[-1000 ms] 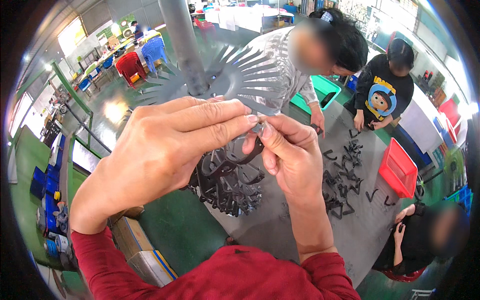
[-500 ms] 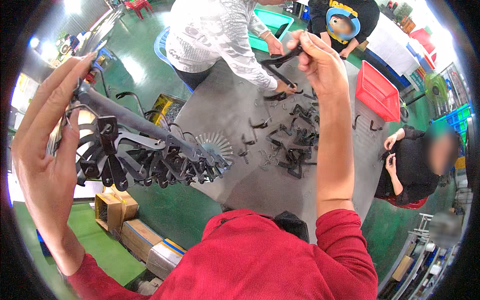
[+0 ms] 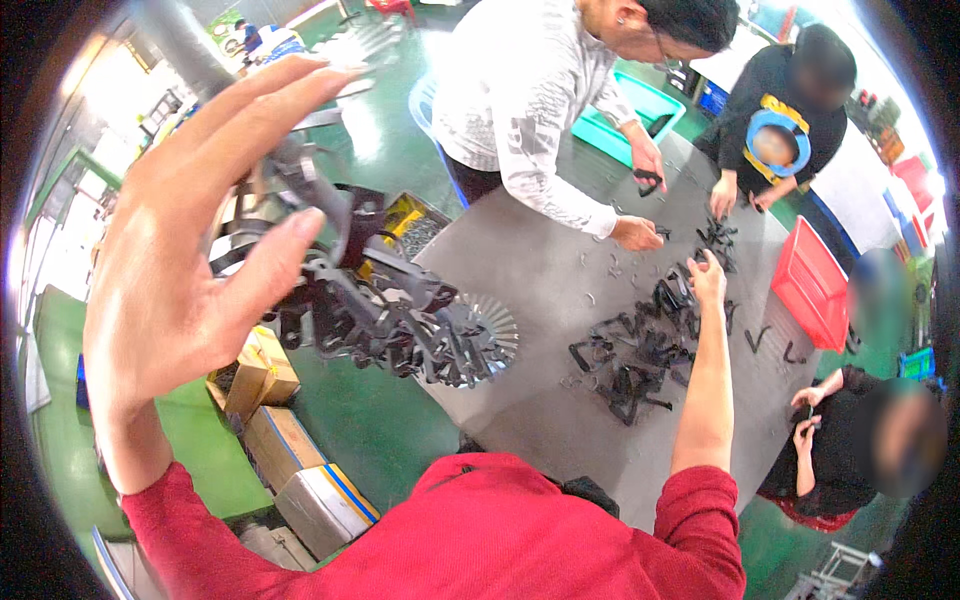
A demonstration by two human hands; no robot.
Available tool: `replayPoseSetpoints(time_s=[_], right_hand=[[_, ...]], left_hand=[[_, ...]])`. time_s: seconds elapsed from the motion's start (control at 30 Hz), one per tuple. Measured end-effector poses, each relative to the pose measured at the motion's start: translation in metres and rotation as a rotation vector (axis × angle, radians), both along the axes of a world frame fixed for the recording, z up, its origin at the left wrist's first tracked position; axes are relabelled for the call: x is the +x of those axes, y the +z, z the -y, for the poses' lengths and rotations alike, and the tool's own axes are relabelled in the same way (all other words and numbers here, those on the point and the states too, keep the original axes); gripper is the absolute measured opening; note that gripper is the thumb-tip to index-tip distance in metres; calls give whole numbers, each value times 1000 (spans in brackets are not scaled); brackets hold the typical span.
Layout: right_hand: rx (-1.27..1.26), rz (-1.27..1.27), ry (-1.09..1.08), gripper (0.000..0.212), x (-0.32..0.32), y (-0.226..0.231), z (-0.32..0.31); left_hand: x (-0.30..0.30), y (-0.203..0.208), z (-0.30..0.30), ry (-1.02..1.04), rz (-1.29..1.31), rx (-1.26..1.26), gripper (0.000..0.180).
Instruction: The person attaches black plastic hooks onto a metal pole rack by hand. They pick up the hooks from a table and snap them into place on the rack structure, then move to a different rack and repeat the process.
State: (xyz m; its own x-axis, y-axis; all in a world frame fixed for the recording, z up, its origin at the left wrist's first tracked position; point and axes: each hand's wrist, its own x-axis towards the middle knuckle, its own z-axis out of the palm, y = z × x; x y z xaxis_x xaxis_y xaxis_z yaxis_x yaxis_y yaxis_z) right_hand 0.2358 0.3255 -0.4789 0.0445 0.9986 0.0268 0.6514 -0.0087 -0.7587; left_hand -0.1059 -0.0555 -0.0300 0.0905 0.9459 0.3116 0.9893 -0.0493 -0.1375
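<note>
My left hand point(image 3: 185, 265) is raised at the left, fingers stretched and thumb apart, beside a grey rod point(image 3: 190, 50) strung with a cluster of black metal brackets point(image 3: 370, 315). The thumb lies close over the nearest brackets; whether it touches them I cannot tell. Out over the table, my right hand point(image 3: 708, 282) reaches to the edge of a heap of black angled parts point(image 3: 630, 355). Its small fingers look spread, and I see no part held in them. Small curved clips lie scattered around the heap.
The grey table point(image 3: 530, 300) bears a red basket point(image 3: 808, 285) at its right. A teal basket point(image 3: 610, 135) stands at the far side. Co-workers handle parts at the far and right sides. Cardboard boxes point(image 3: 275, 445) and a yellow bin point(image 3: 405, 225) stand at the left.
My right hand has come down from its raised position to the heap, and the black angled part it held no longer shows in it. The view has shifted to the left.
</note>
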Motion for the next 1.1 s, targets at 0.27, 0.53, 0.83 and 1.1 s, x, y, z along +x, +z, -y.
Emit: replayPoseSetpoints(time_s=[0.27, 0.53, 0.83, 1.1], right_hand=[[522, -537, 540, 25, -148, 255, 173], [-257, -1155, 1270, 32, -206, 334, 247], [-311, -1270, 1182, 22, -219, 339, 263], [-158, -1280, 1036, 20, -220, 344, 274]], left_hand=[[-26, 8, 7, -274, 108, -190, 74], [-4, -2, 9, -192, 159, -57, 73], [-13, -15, 13, -286, 167, 131, 63], [-17, -16, 15, -281, 131, 149, 66]])
